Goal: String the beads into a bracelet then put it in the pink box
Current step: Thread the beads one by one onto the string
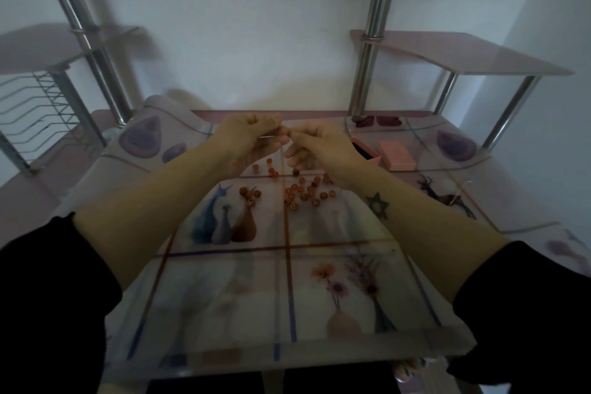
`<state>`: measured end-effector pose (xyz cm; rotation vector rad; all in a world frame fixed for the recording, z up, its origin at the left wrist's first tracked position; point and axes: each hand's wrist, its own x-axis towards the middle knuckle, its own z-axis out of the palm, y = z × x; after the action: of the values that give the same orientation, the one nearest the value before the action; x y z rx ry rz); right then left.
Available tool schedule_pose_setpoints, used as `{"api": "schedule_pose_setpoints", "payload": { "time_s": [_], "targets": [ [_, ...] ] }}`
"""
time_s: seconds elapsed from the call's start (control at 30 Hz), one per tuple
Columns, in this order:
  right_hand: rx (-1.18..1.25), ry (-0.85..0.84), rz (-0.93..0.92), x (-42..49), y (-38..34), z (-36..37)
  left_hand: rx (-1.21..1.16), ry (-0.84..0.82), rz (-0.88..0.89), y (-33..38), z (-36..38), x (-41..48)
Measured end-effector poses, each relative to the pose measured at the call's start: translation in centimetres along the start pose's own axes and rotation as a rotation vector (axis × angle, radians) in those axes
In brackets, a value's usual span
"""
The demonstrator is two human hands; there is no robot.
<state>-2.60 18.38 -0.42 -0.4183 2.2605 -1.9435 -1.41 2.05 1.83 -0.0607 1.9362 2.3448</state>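
L hand [252, 134] and R hand [315, 142] meet above scattered orange beads [303, 192], fingertips of both pinching a thin cord [270, 136]; open pink box [372, 159] sits just right of beads.

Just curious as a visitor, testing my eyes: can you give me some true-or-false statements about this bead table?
The left hand and the right hand both pinch a thin thread above the table. True.
The pink box is closed. False: it stands open, with its lid beside it.
Loose beads lie scattered on the table. True.
The beads are blue. False: they are orange-brown.
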Motion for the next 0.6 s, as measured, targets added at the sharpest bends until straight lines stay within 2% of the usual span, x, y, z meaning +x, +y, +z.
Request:
{"api": "schedule_pose_setpoints", "payload": {
  "time_s": [0.23, 0.43, 0.6],
  "targets": [
    [-0.138, 0.123, -0.058, 0.1, 0.7, -0.4, 0.247, 0.119, 0.034, -0.8, -0.7, 0.2],
    [-0.177, 0.184, -0.079, 0.2, 0.8, -0.2, 0.386, 0.109, 0.026, -1.3, -1.0, 0.4],
    [-0.268, 0.170, -0.079, 0.3, 0.9, 0.1, 0.543, 0.067, 0.059, -1.5, -1.3, 0.3]
  ]
}}
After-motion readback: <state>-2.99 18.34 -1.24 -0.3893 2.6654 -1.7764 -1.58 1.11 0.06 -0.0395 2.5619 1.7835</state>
